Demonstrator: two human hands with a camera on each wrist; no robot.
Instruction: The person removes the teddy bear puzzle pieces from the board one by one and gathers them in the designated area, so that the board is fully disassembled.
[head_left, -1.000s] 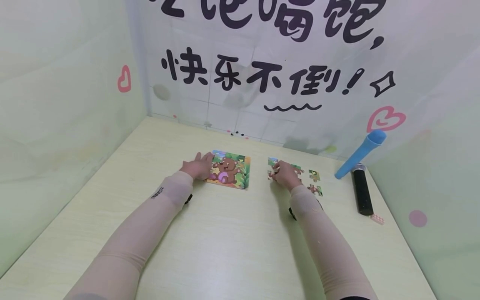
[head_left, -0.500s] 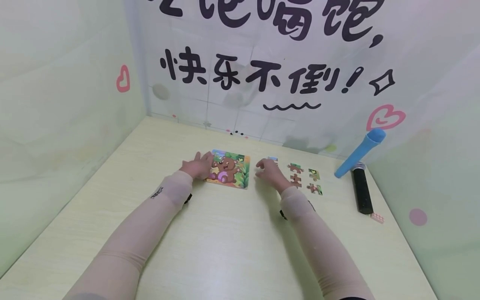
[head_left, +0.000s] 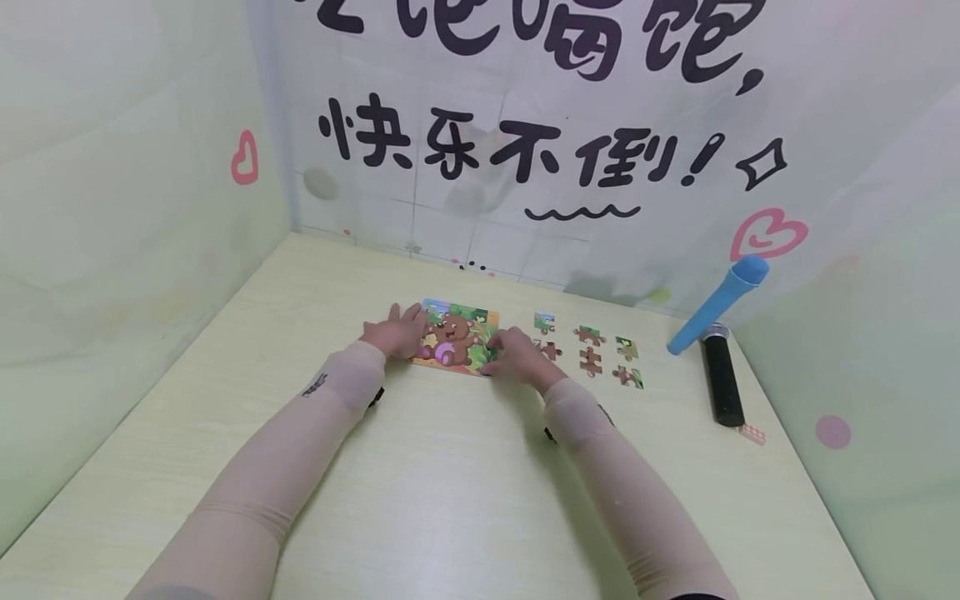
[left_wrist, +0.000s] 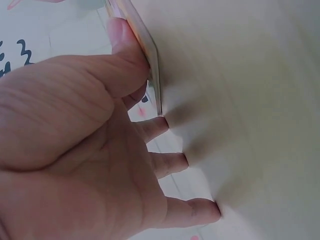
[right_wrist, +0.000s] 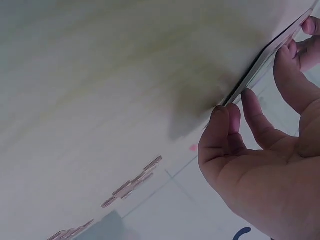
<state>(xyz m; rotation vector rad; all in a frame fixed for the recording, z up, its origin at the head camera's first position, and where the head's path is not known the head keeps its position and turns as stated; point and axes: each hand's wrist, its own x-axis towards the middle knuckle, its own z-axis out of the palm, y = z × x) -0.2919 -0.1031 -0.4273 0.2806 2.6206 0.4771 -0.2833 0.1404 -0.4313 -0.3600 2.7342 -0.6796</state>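
Note:
A rectangular bear jigsaw puzzle (head_left: 453, 337) lies flat on the table. At its left edge my left hand (head_left: 395, 335) holds it steady; in the left wrist view the thumb lies against it while the other fingers (left_wrist: 192, 211) spread, several tips on the tabletop. My right hand (head_left: 519, 358) is at the right edge, its bent fingers (right_wrist: 214, 131) and thumb gripping the puzzle's border. The palm hides part of that side. Several loose jigsaw pieces (head_left: 590, 360) lie apart to the right of the puzzle, one (head_left: 551, 351) partly behind the right hand.
Farther right, a blue toy microphone (head_left: 716, 307) leans beside a black microphone (head_left: 723, 379). Near its base lies a small pink checkered item (head_left: 752, 434). A printed backdrop wall (head_left: 480, 225) rises behind the table (head_left: 420, 492), with side walls left and right.
My right hand has moved left from the loose pieces to the puzzle's right edge, uncovering those pieces. The left hand has stayed at the left edge.

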